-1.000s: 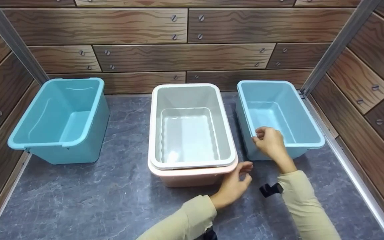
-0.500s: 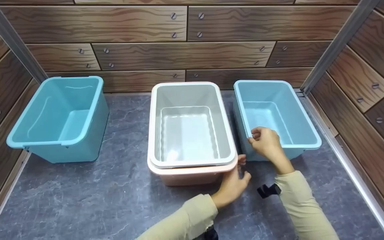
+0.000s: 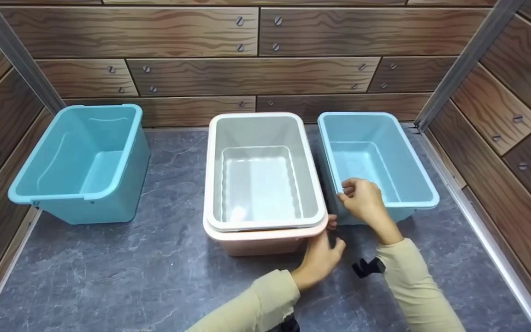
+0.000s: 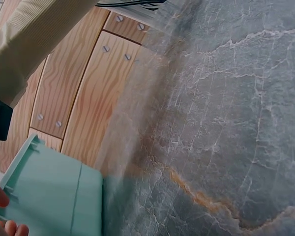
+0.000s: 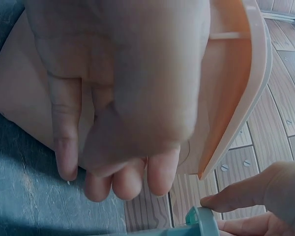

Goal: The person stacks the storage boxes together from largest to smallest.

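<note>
My right hand (image 3: 363, 200) pinches the rim of the light blue bin (image 3: 397, 204) on the right, near its front left corner. In the right wrist view, that hand (image 5: 265, 196) holds the rim between thumb and fingers. My left hand (image 3: 318, 259) is at the front right corner of the pink bin (image 3: 263, 249), its fingers loosely extended along the side and partly hidden under the rim. A white bin (image 3: 270, 226) sits nested inside the pink one. The left wrist view shows the blue bin's wall (image 4: 54, 191), with fingertips at the lower left edge.
A teal bin (image 3: 104, 214) stands at the left, apart from the others. All bins rest on a grey marbled surface (image 3: 109, 272). Wood-patterned walls (image 3: 191, 34) enclose the back and sides, with metal posts (image 3: 473, 60) at the corners.
The right-hand blue bin has slid left, closer to the pink and white bins, with my right hand on its rim. My left fingers have moved in behind the pink bin's corner.
</note>
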The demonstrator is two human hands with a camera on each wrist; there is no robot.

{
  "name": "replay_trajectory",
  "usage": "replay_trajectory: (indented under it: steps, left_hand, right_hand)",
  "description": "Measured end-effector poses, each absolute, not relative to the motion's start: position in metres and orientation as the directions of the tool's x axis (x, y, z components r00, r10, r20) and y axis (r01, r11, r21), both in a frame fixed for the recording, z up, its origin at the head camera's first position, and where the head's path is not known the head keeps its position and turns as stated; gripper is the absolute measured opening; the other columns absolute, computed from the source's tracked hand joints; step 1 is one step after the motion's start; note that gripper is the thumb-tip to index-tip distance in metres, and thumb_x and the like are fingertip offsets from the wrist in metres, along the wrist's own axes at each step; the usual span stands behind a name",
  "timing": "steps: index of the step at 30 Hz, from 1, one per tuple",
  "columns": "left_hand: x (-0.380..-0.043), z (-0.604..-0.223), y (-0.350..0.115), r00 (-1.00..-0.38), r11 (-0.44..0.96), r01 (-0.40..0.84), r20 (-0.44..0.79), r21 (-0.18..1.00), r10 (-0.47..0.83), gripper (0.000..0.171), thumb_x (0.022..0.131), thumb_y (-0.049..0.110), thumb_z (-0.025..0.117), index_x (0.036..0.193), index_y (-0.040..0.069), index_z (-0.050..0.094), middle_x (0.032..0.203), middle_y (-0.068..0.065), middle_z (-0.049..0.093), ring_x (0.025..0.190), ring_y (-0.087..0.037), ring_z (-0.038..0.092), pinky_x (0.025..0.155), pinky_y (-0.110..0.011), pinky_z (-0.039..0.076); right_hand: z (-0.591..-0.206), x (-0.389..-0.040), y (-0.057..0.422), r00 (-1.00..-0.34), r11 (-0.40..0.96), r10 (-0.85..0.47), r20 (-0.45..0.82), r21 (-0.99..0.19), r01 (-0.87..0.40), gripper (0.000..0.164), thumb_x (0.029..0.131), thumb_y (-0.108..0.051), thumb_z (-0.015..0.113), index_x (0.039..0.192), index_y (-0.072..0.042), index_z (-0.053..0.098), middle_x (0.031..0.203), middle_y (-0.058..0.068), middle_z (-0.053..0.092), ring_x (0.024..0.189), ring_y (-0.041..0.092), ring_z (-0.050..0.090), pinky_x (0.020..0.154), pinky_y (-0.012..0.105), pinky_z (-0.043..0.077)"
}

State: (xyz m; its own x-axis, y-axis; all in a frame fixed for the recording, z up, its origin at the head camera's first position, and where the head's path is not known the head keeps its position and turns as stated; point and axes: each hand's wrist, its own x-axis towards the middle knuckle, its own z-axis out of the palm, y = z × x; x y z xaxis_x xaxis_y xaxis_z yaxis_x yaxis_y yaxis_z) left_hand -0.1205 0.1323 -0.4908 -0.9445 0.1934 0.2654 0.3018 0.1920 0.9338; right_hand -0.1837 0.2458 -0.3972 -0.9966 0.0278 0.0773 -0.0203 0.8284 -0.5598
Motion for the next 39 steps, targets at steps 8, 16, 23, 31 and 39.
replay_trajectory:
  steps: [8, 16, 23, 31, 39]
  left_hand:
    - [-0.116, -0.49, 0.132, -0.96, 0.222, 0.259, 0.225, 0.94, 0.167, 0.048, 0.081, -0.002, 0.054, 0.128, -0.001, 0.046, 0.122, -0.013, 0.056, 0.114, -0.024, 0.054, 0.103, -0.032, 0.045]
    - [-0.114, -0.491, 0.133, -0.969, 0.254, 0.234, 0.204, 0.938, 0.141, 0.049, 0.082, -0.001, 0.055, 0.13, -0.004, 0.046, 0.121, -0.017, 0.055, 0.114, -0.024, 0.053, 0.102, -0.032, 0.044]
    - [-0.115, -0.489, 0.134, -0.974, 0.267, 0.209, 0.176, 0.941, 0.141, 0.056, 0.085, 0.003, 0.054, 0.137, -0.007, 0.039, 0.14, -0.023, 0.047, 0.134, -0.03, 0.045, 0.114, -0.042, 0.038]
    - [-0.121, -0.485, 0.14, -0.98, 0.175, 0.18, 0.162, 0.968, 0.113, 0.054, 0.087, 0.007, 0.052, 0.138, -0.004, 0.038, 0.145, -0.022, 0.041, 0.139, -0.03, 0.038, 0.117, -0.042, 0.034]
    - [-0.128, -0.482, 0.146, -0.98, 0.137, 0.191, 0.183, 0.972, 0.072, 0.052, 0.09, 0.006, 0.052, 0.139, -0.001, 0.038, 0.146, -0.019, 0.041, 0.14, -0.03, 0.037, 0.118, -0.044, 0.033]
  right_hand:
    - [-0.4, -0.181, 0.24, -0.996, 0.826, 0.032, 0.088, -0.563, -0.023, 0.026, 0.083, -0.004, 0.064, 0.104, 0.012, 0.065, 0.095, 0.028, 0.07, 0.088, 0.04, 0.07, 0.081, 0.048, 0.057]
    - [-0.401, -0.176, 0.234, -0.996, 0.828, 0.038, 0.08, -0.561, -0.013, 0.026, 0.084, -0.004, 0.064, 0.105, 0.011, 0.066, 0.096, 0.028, 0.071, 0.088, 0.039, 0.07, 0.081, 0.048, 0.057]
    - [-0.401, -0.175, 0.231, -0.996, 0.814, 0.04, 0.081, -0.58, -0.014, 0.027, 0.084, -0.005, 0.066, 0.106, 0.01, 0.066, 0.096, 0.028, 0.071, 0.088, 0.039, 0.07, 0.08, 0.046, 0.058]
    - [-0.402, -0.175, 0.236, -0.992, 0.787, 0.016, 0.124, -0.613, -0.064, 0.027, 0.086, -0.009, 0.068, 0.103, 0.011, 0.067, 0.091, 0.028, 0.072, 0.084, 0.04, 0.071, 0.075, 0.047, 0.059]
    - [-0.405, -0.177, 0.245, -0.985, 0.767, 0.05, 0.167, -0.638, -0.069, 0.025, 0.087, -0.01, 0.065, 0.102, 0.01, 0.068, 0.092, 0.028, 0.071, 0.084, 0.04, 0.07, 0.078, 0.048, 0.059]
